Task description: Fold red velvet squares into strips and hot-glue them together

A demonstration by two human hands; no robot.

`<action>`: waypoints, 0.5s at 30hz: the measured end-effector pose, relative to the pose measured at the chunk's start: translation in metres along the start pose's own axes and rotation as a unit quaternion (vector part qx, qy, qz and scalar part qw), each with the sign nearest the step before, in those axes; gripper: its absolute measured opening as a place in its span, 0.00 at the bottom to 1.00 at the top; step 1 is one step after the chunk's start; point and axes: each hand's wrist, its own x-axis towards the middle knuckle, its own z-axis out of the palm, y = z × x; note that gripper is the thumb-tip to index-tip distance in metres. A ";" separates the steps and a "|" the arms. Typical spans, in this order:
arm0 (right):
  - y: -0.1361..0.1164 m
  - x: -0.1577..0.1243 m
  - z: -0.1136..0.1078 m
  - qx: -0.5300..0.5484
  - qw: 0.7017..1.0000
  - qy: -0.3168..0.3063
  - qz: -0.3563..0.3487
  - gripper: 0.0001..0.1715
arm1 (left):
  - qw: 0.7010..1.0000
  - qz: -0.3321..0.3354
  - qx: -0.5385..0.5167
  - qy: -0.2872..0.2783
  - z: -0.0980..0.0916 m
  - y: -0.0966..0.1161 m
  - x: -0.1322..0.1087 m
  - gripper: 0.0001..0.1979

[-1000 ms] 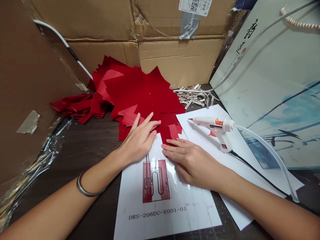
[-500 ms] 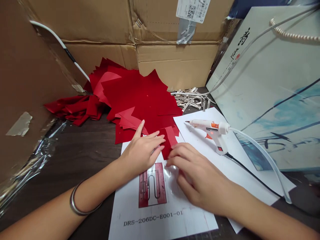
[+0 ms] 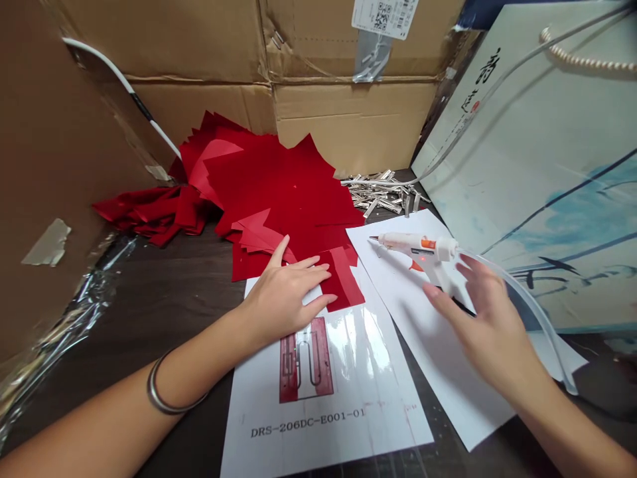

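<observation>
While my left grip (image 3: pixel 283 299) lies flat and spread, its fingertips against a red strip (image 3: pixel 342 282) on a glossy printed sheet (image 3: pixel 323 411), my right grip (image 3: pixel 482 325) hangs open, fingers spread, just beside a white glue gun (image 3: pixel 415 251) lying on loose white paper (image 3: pixel 428 332). All of this sits on a dark wood worktop (image 3: pixel 149 292), hemmed in by stacked cardboard boxes (image 3: pixel 348 126) ahead and a brown cardboard panel (image 3: pixel 60 166) on my left, with crumpled clear plastic (image 3: pixel 74 318) at its foot. A heap of red sheets (image 3: pixel 279 186) fans out against the boxes, a pile of metal clips (image 3: pixel 383 196) just beside it. On my right leans a white printed paper bag (image 3: pixel 562 199) with a beaded handle (image 3: pixel 592 61); I cannot see inside it or the boxes.
</observation>
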 end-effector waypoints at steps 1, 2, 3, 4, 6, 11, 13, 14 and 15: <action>0.000 0.012 0.001 0.015 0.999 -0.033 -0.004 0.37 | 1.000 0.001 0.000 0.003 0.000 0.000 0.001 0.14; -0.001 0.023 0.001 0.024 0.998 -0.050 -0.001 0.35 | 1.000 -0.001 0.000 0.005 0.000 0.000 0.001 0.14; -0.003 0.033 0.002 0.026 0.998 -0.063 0.010 0.33 | 1.000 -0.004 -0.001 0.005 0.000 0.000 0.001 0.14; -0.004 0.040 0.003 0.023 0.997 -0.071 0.014 0.31 | 1.000 -0.009 -0.002 0.005 0.001 0.000 0.001 0.14; -0.008 0.048 0.004 -0.003 0.997 -0.082 0.007 0.27 | 1.000 -0.019 -0.004 0.001 0.001 0.000 0.001 0.14; -0.022 0.050 0.000 -0.044 0.993 -0.104 -0.027 0.24 | 0.999 -0.033 -0.006 -0.018 -0.001 0.001 0.001 0.16; -0.033 0.054 -0.004 0.001 0.988 -0.145 -0.060 0.23 | 0.999 -0.033 -0.009 -0.020 -0.003 0.001 0.001 0.16; -0.039 0.056 -0.006 0.016 0.983 -0.170 -0.068 0.23 | 0.999 -0.032 -0.010 -0.020 -0.003 0.001 0.001 0.15; -0.046 0.059 -0.008 0.020 0.979 -0.187 -0.079 0.23 | 0.999 -0.031 -0.011 -0.021 -0.004 0.001 0.001 0.15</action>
